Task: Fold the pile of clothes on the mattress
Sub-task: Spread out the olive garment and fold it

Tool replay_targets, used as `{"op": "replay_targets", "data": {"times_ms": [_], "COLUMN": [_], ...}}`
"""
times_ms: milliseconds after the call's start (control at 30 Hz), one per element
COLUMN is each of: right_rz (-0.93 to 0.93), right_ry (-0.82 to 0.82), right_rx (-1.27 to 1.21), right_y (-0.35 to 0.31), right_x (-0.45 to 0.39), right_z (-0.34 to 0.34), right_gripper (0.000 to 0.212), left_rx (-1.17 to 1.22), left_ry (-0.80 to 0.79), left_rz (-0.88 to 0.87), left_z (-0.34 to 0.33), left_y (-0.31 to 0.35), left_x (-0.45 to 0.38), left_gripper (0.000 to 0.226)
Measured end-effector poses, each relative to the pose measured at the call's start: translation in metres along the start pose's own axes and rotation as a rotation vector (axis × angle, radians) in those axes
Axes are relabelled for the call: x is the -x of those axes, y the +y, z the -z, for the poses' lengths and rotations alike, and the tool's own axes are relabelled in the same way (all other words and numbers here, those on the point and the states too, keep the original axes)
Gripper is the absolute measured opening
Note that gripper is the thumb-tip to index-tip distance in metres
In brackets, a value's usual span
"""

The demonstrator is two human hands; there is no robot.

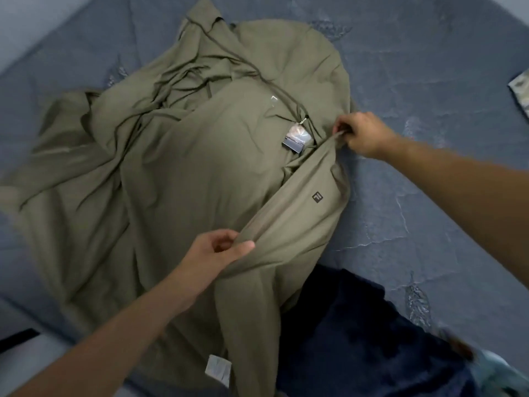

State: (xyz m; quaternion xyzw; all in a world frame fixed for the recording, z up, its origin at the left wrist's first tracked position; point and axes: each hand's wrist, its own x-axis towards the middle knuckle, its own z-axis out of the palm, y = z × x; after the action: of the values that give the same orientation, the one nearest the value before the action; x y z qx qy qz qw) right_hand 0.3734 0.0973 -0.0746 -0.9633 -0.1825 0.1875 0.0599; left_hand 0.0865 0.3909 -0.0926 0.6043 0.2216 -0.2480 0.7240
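— Where the olive jacket [183, 179] lies in the head view, is it flat?

— Partly. It sprawls across the blue-grey mattress [429, 81], rumpled on its far and left sides, with the inner lining facing up and a neck label [296, 138] showing near the collar.

— What is the left hand [220, 250] doing?

— Its thumb and curled fingers pinch a fold of the jacket's front panel, low in the picture, lifting that edge a little off the layer beneath.

— And the right hand [363, 133]?

— Fingers curled, it pinches the fabric just beside the collar, right of the label. Between the two hands the panel runs taut, and a small dark square logo [317, 197] sits on it.

— Anything else on the bed?

— A dark navy garment [357, 333] lies bunched at the near right, touching the jacket's lower edge. A white care tag [218, 369] shows near the jacket's bottom hem. At the far right edge a patterned piece of cloth [522, 93] just enters the picture; what it is I cannot tell.
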Motion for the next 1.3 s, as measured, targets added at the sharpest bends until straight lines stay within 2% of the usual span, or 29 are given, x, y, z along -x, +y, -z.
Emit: {"op": "replay_targets", "data": {"times_ms": [67, 167, 200, 300, 400, 500, 600, 667, 700, 767, 800, 867, 933, 1067, 1133, 1300], "right_rz": [0.024, 0.067, 0.054, -0.013, -0.062, -0.087, -0.085, -0.098, -0.112, -0.127, -0.114, -0.007, 0.162, 0.421, 0.482, 0.556], "right_ry": [-0.053, -0.065, -0.058, -0.027, 0.033, 0.038, 0.036, 0.038, 0.048, 0.124, 0.178, 0.292, 0.346, 0.202, 0.155, 0.156], "right_rx": [0.033, 0.065, 0.073, 0.096, 0.097, 0.08, 0.099, 0.112, 0.13, 0.208, 0.253, 0.302, 0.28, 0.203, 0.237, 0.233], "right_y": [-0.001, 0.001, 0.003, 0.001, -0.005, -0.014, -0.019, -0.018, -0.017, -0.02, -0.021, -0.029, -0.044, -0.083, -0.098, -0.146], "right_x": [-0.012, -0.034, -0.04, -0.059, -0.073, -0.082, -0.084, -0.085, -0.085, -0.081, -0.078, -0.07, -0.062, -0.038, -0.019, 0.011], "right_z": [0.01, 0.018, 0.021, 0.024, 0.015, 0.001, -0.01, -0.014, -0.015, -0.019, -0.023, -0.029, -0.036, -0.063, -0.082, -0.108], "right_gripper": [0.013, 0.016, 0.02, 0.035, 0.039, 0.03, 0.023, 0.023, 0.025, 0.031, 0.037, 0.042, 0.031, 0.034, 0.039, 0.042], "left_rx": [-0.033, -0.116, -0.126, -0.138, -0.152, -0.003, 0.01, -0.089, -0.117, -0.126, -0.145, -0.188, -0.22, -0.316, -0.365, -0.414], "left_ry": [-0.033, -0.041, -0.014, 0.094, 0.322, 0.417, 0.31, 0.243, 0.255, 0.311, 0.323, 0.297, 0.272, 0.314, 0.323, 0.351], "left_rz": [0.083, 0.163, 0.178, 0.171, 0.103, 0.128, 0.17, 0.144, 0.093, -0.023, -0.064, -0.114, -0.132, -0.136, -0.152, -0.175], "left_z": [0.025, 0.058, 0.067, 0.09, 0.111, 0.134, 0.161, 0.162, 0.158, 0.145, 0.139, 0.129, 0.124, 0.125, 0.122, 0.122], "left_y": [-0.009, -0.023, -0.028, -0.033, -0.039, -0.045, -0.061, -0.066, -0.067, -0.068, -0.067, -0.067, -0.065, -0.064, -0.063, -0.064], "left_x": [0.006, 0.018, 0.02, 0.033, 0.041, 0.054, 0.073, 0.075, 0.07, 0.056, 0.048, 0.04, 0.037, 0.032, 0.032, 0.034], "left_gripper": [0.028, 0.063, 0.065, 0.047, 0.044, 0.071, 0.092, 0.082, 0.068, 0.024, 0.018, 0.033, 0.03, 0.012, 0.014, 0.017]}}
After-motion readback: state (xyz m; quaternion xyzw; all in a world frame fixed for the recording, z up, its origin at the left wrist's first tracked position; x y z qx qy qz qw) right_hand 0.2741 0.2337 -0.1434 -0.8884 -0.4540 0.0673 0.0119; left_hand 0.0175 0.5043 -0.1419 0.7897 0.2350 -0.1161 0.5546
